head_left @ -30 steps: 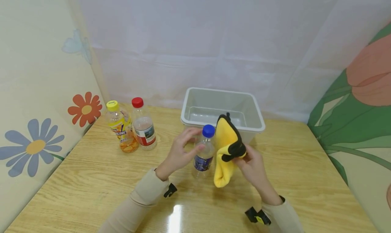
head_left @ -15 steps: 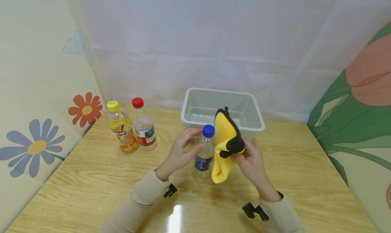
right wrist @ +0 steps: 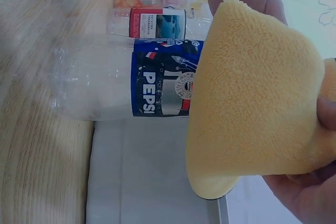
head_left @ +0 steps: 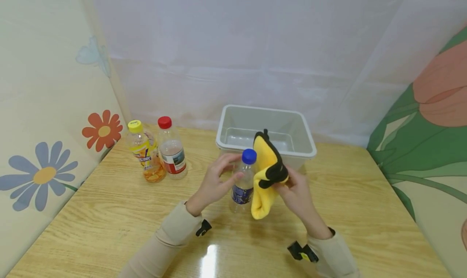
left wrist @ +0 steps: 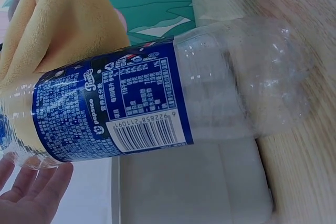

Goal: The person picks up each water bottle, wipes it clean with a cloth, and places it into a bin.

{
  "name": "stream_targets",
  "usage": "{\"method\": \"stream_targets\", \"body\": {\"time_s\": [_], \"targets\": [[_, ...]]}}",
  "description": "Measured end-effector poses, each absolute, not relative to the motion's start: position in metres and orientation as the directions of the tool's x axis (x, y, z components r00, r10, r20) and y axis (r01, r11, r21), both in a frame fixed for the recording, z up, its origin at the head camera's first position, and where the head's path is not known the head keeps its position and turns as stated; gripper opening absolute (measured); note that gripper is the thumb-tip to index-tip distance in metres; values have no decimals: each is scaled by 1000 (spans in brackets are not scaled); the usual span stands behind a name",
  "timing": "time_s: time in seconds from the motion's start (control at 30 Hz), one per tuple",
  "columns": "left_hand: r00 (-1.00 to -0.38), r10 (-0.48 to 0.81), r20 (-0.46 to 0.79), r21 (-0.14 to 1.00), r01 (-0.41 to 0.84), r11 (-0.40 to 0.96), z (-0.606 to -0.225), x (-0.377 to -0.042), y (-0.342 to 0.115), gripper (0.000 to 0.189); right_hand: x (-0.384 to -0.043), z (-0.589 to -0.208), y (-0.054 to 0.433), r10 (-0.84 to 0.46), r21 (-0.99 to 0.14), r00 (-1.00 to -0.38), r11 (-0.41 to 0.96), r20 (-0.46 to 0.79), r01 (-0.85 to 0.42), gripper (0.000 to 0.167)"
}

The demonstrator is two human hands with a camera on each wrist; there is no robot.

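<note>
A clear plastic Pepsi bottle (head_left: 242, 193) with a blue cap and blue label stands upright on the table in front of the bin. My left hand (head_left: 216, 181) holds its upper part from the left, thumb in front and fingers behind. In the left wrist view, fingertips (left wrist: 56, 182) meet the bottle's side above the label. My right hand (head_left: 297, 192) grips a folded yellow towel (head_left: 263, 197) with black edging. The towel hangs against the bottle's right side and, in the right wrist view, covers part of the label.
A grey plastic bin (head_left: 309, 146) stands behind the bottle, near the white backdrop. To the left, a yellow-capped bottle (head_left: 146, 156) with orange contents and a red-capped clear bottle (head_left: 173, 156) stand side by side on the wooden table (head_left: 109, 221).
My right hand has moved left with the towel, bringing it up against the bottle. The left hand and the Pepsi bottle have stayed in place.
</note>
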State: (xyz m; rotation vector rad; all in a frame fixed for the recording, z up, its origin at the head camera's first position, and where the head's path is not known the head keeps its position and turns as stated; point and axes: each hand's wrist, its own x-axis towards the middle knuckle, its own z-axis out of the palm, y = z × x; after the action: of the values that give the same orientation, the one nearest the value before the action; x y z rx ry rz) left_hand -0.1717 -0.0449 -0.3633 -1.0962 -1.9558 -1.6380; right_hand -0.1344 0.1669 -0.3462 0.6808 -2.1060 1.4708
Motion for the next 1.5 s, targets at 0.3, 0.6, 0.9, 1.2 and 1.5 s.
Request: {"method": "stream_targets", "body": {"time_s": [0.3, 0.6, 0.9, 1.2, 1.5], "targets": [[-627, 327, 707, 657, 753, 23, -364, -172, -44, 40, -136, -353, 169, -142, -724, -794, 340, 592, -600, 39], [-623, 323, 712, 653, 757, 22, -364, -173, -45, 37, -134, -360, 169, -145, -749, -827, 362, 544, -555, 38], [-613, 322, 722, 644, 765, 13, -365, -173, -46, 38, -134, -368, 168, -160, -771, -843, 344, 514, -535, 35], [-636, 324, 700, 665, 746, 29, -365, -173, -46, 38, -134, -375, 168, -198, -737, -839, 406, 507, -541, 38], [-634, 322, 703, 662, 749, 29, -366, -172, -46, 38, -137, -381, 168, -238, -692, -821, 447, 519, -567, 35]]}}
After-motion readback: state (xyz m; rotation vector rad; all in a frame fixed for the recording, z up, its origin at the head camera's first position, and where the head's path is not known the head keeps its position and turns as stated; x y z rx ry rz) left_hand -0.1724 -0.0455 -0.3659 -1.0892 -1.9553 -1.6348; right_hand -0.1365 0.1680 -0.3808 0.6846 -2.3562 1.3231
